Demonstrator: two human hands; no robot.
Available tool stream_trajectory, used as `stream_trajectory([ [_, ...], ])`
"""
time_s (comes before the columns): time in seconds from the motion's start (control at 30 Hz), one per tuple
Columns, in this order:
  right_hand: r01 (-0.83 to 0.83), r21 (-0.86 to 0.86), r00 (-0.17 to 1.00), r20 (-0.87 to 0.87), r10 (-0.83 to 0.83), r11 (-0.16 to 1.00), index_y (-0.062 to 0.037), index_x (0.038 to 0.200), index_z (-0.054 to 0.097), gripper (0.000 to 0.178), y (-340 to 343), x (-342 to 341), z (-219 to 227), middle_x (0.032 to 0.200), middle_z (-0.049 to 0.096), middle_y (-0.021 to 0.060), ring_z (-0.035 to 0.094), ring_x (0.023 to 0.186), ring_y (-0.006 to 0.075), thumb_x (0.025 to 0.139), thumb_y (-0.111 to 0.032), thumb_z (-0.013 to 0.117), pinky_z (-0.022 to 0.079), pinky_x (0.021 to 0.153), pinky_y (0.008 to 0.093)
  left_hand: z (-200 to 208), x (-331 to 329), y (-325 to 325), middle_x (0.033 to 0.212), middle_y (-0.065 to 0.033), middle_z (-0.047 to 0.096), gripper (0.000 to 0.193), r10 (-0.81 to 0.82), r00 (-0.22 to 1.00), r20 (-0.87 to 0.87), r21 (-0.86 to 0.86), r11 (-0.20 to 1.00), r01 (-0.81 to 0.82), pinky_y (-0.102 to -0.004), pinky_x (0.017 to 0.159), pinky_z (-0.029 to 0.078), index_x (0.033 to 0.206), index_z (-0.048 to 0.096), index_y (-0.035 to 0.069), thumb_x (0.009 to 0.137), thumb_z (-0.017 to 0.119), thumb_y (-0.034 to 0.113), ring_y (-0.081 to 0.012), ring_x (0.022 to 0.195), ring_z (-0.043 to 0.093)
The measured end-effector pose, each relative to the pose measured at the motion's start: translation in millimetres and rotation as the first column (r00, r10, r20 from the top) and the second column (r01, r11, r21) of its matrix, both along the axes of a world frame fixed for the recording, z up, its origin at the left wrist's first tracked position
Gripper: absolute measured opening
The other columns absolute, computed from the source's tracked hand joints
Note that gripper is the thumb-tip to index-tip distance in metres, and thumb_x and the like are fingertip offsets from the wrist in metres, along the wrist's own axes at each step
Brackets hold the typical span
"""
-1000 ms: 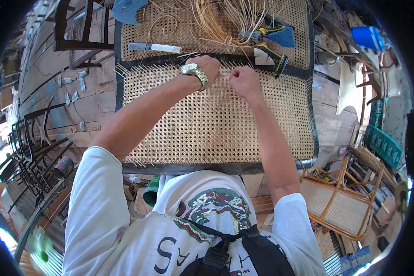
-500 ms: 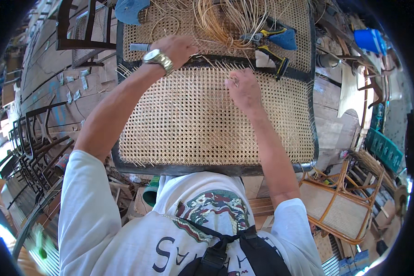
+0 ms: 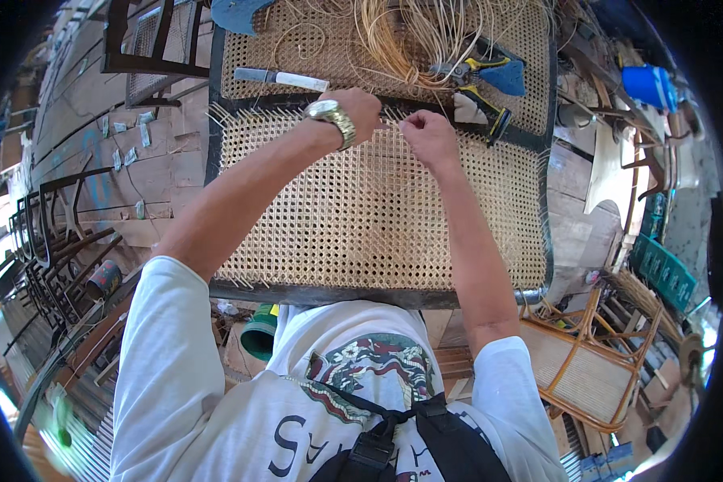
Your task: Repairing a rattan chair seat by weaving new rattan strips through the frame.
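A woven cane panel [image 3: 337, 217] in a dark frame lies before me, its loose strand ends sticking up along the far dark rail. My left hand [image 3: 357, 114], with a metal watch on the wrist, is at that far edge, fingers curled down among the strand ends. What its fingertips grip is hidden. Just to its right, my right hand [image 3: 431, 141] pinches thumb and forefinger together on a thin cane strand. The two hands are a short gap apart. Left of them, a slim tool with a pale handle [image 3: 301, 81] lies on the farther cane section.
Beyond the rail lie a coil of cane strands [image 3: 394, 40], yellow-and-black pliers [image 3: 466, 71], a second yellow-and-black tool [image 3: 482, 108] and blue cloth [image 3: 504, 76]. Dark chair frames [image 3: 56, 217] stand left. At right are a rattan chair [image 3: 590, 365] and a blue bucket [image 3: 649, 87].
My left hand has moved right and slightly nearer, toward the right hand, uncovering the pale-handled tool. My right hand has shifted slightly up and right, still at the strand ends.
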State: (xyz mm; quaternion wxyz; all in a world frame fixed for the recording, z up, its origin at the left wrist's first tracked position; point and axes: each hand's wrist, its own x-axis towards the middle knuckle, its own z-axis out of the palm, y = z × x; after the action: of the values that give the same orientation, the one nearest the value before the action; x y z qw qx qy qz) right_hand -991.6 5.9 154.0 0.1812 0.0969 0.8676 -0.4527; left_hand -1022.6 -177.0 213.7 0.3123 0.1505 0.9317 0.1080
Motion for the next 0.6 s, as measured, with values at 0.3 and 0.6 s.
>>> stream_trajectory([
  [0.3,-0.159,0.302,0.987,0.042,0.154,0.940,-0.0020,0.084,0.073,0.022,16,0,11,0.089,0.071,0.0205,0.070,0.085,0.0340,0.079,-0.022,0.064,0.054,0.080,0.0419,13,-21,35,0.096,-0.0181,0.073,0.023,-0.331,0.941,-0.070,-0.204,0.928,0.312,-0.0452,0.076,0.059,0.097,0.073,0.002,0.090,0.060,0.020,-0.0311,0.089,0.073],
  [0.6,-0.174,0.338,0.983,0.112,0.144,0.925,-0.0033,0.092,0.074,0.026,4,-4,7,0.099,0.070,0.0221,0.068,0.097,0.0378,0.083,-0.025,0.062,0.053,0.089,0.0450,-44,-16,7,0.080,-0.0181,0.072,0.039,-0.148,0.989,-0.025,0.142,0.978,0.150,-0.0395,0.070,0.057,0.082,0.074,0.002,0.091,0.063,0.039,-0.0312,0.078,0.072],
])
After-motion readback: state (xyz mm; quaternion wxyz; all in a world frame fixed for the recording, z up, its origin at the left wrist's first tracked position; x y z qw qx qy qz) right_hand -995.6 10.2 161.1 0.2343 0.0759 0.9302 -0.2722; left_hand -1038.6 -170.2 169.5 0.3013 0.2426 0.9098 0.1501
